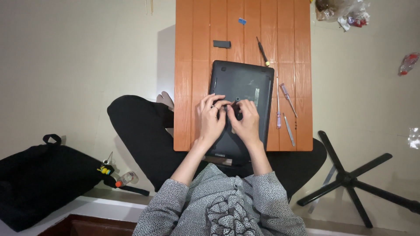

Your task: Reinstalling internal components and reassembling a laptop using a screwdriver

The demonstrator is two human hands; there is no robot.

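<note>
A black laptop [240, 81] lies upside down on a small orange table [192, 87]. Both my hands rest on its bottom panel near the middle. My left hand [211, 120] and my right hand [247, 120] meet at the fingertips, pinching at a small dark part of the panel between them. What exactly the fingers grip is too small to tell. My sleeves are grey patterned fabric.
Several screwdrivers [287, 98] lie right of the laptop, another with a yellow end [262, 51] behind it. A small black piece [222, 44] and a blue bit [242, 21] lie further back. A black bag [39, 179] is at left, a chair base [354, 181] at right.
</note>
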